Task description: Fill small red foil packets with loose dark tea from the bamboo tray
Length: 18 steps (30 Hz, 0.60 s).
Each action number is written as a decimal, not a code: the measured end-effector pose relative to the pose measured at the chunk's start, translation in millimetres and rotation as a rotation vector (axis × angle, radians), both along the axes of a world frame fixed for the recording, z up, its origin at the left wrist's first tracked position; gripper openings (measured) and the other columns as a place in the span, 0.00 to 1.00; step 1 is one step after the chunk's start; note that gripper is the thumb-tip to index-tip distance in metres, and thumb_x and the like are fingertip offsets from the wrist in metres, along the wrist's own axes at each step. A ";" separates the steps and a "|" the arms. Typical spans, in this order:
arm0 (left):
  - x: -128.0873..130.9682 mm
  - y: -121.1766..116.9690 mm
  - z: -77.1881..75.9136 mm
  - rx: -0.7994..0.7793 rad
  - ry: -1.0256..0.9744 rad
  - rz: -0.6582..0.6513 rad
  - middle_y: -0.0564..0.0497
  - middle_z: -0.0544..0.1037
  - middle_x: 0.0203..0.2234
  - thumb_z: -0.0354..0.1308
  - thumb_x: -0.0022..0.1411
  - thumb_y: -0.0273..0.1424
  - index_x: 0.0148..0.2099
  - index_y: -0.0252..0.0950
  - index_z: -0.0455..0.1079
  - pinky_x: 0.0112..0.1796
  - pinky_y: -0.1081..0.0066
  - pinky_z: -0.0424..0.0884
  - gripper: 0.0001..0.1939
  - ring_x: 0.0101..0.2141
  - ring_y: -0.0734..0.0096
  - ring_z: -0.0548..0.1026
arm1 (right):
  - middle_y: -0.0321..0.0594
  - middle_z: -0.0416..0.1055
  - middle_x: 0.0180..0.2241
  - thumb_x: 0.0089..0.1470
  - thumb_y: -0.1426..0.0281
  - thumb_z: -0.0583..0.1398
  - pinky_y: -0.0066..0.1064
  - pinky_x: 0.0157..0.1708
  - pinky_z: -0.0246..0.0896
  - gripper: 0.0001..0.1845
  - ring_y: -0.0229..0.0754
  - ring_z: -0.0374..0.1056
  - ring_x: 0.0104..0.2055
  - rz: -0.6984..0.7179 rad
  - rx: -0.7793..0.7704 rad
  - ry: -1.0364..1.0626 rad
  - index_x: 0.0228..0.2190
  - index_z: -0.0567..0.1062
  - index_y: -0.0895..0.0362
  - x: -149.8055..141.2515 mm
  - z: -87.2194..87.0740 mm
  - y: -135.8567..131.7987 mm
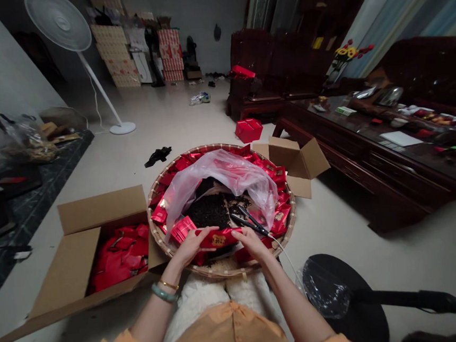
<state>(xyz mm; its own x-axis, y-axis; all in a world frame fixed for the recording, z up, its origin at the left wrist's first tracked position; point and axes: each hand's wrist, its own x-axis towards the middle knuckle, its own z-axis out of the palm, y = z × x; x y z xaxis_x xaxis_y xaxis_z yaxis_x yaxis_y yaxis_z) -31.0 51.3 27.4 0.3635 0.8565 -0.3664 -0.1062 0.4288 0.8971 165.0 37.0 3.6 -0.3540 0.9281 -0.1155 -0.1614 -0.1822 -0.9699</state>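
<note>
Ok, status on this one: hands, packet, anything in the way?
Left hand and right hand gripping red foil packet. Corded black sealing pliers against right hand. Clear plastic bag behind, over dark loose tea.

Home, living room by the look. Dark carved wooden sofa (270, 66) along the right side, long low wooden desk (354, 149) in front of it with clutter on top, flowers in a vase (344, 59) behind. White pedestal fan (59, 23) stands on a pale tiled floor (160, 123). Stacked printed cartons (112, 56) against the far wall, so part storage too.
</note>
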 end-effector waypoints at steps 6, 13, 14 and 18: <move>2.1 2.5 -5.6 0.097 0.119 0.079 0.46 0.79 0.40 0.59 0.55 0.41 0.46 0.35 0.75 0.36 0.70 0.75 0.20 0.42 0.60 0.75 | 0.42 0.77 0.33 0.47 0.51 0.60 0.44 0.51 0.56 0.24 0.47 0.71 0.40 0.040 -0.039 0.029 0.35 0.80 0.57 -11.3 3.0 -0.6; -8.6 8.8 -8.6 0.051 0.009 0.221 0.43 0.77 0.41 0.61 0.54 0.42 0.41 0.30 0.74 0.31 0.69 0.78 0.20 0.40 0.60 0.76 | 0.41 0.76 0.41 0.49 0.52 0.59 0.43 0.55 0.51 0.23 0.47 0.68 0.46 -0.056 -0.026 0.024 0.39 0.78 0.56 -3.9 4.0 2.3; -8.0 8.4 -8.4 0.053 -0.009 0.231 0.42 0.77 0.41 0.60 0.54 0.42 0.41 0.29 0.74 0.31 0.69 0.78 0.20 0.41 0.60 0.76 | 0.41 0.76 0.41 0.48 0.52 0.60 0.42 0.54 0.52 0.23 0.47 0.68 0.46 -0.048 -0.044 0.043 0.39 0.78 0.56 -4.0 1.8 2.2; -6.2 6.6 -5.8 0.028 -0.030 0.193 0.39 0.76 0.43 0.61 0.52 0.43 0.42 0.29 0.73 0.30 0.68 0.78 0.22 0.42 0.57 0.75 | 0.43 0.75 0.43 0.47 0.53 0.61 0.41 0.52 0.56 0.23 0.46 0.68 0.47 -0.005 -0.155 0.173 0.39 0.77 0.56 -4.9 -4.9 1.7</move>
<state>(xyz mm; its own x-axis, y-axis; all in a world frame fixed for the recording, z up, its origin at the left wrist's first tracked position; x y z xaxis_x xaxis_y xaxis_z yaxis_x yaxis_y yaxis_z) -37.1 57.9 21.5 0.2015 0.9210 -0.3333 -0.2107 0.3731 0.9036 160.1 38.7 -1.3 -0.3764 0.9058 -0.1944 -0.3238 -0.3253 -0.8884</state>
